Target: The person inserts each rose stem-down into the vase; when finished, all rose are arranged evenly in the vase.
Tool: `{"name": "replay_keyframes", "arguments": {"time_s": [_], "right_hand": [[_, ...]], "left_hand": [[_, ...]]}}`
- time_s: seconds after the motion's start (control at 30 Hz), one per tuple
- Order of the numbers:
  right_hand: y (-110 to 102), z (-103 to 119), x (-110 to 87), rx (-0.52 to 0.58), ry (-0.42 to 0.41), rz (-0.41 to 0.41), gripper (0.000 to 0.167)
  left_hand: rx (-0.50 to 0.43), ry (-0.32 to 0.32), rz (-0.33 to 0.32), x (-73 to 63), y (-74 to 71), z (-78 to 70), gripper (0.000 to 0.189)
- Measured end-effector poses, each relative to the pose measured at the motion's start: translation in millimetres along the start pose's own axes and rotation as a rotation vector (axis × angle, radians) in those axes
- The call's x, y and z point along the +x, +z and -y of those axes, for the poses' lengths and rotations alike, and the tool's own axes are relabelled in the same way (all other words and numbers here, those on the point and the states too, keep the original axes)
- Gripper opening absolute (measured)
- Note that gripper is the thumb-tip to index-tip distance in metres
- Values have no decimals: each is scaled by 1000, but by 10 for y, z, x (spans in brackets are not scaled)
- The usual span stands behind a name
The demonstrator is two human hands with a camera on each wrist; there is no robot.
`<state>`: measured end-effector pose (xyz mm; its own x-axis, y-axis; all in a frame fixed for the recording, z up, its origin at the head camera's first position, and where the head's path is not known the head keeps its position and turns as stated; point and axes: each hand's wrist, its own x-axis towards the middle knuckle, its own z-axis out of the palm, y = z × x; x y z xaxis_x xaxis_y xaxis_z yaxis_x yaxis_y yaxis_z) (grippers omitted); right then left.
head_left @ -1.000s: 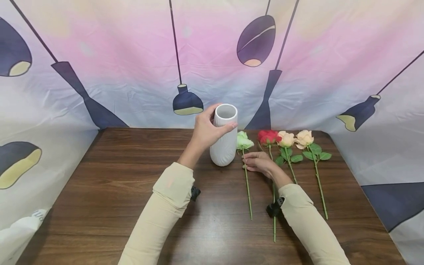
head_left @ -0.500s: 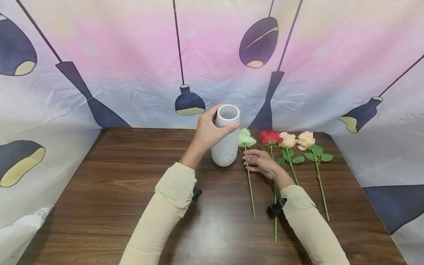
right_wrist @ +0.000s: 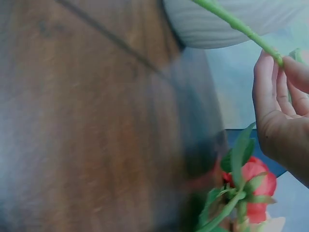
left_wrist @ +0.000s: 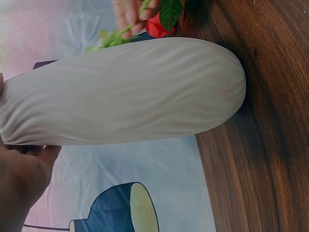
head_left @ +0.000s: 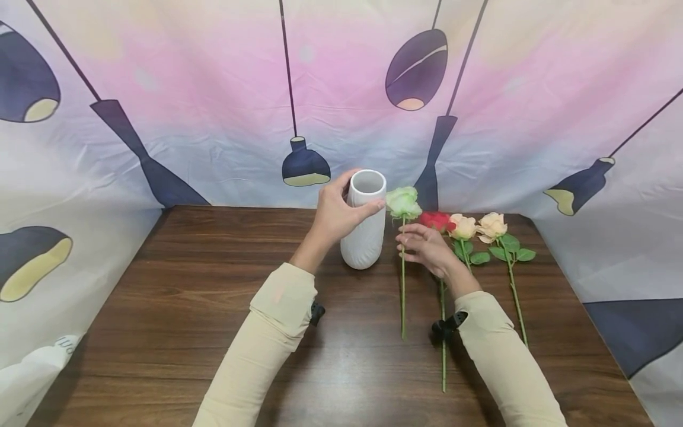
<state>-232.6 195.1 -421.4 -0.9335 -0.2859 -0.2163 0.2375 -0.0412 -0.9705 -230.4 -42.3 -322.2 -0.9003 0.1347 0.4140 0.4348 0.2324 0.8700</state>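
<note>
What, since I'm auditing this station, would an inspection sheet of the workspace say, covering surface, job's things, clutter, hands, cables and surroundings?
Surface: brown wood-grain table.
Job's things: white vase, upright; green rose, held; red rose and two peach roses, lying on the table.
Clutter: white item with lettering by the table's left edge; cannot tell what it is.
Hands: left hand grips the vase near its top; right hand pinches the green rose by its stem.
Cables: nothing seen.
Surroundings: pastel backdrop printed with hanging lamps.

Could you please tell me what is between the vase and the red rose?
In the head view, the green rose, pinched by the right hand, appears between the vase and the red rose.
</note>
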Motion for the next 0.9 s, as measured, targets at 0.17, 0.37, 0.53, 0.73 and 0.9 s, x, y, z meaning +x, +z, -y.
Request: {"name": "replay_keyframes", "arguments": {"time_s": [0.17, 0.37, 0.53, 0.73, 0.9], "right_hand": [[25, 107, -11, 70, -66, -21, 20], [42, 225, -43, 114, -132, -75, 26], [42, 382, -75, 195, -182, -117, 19], [48, 595, -119, 310, -283, -154, 17], [55, 748, -142, 411, -360, -148, 14]], "left_hand": [[1, -1, -1, -3, 5, 2, 62], [17, 4, 8, -3, -5, 6, 61], [24, 5, 9, -7, -6, 5, 61], [25, 2, 10, -6, -7, 8, 62], [24, 4, 12, -8, -7, 7, 62]]}}
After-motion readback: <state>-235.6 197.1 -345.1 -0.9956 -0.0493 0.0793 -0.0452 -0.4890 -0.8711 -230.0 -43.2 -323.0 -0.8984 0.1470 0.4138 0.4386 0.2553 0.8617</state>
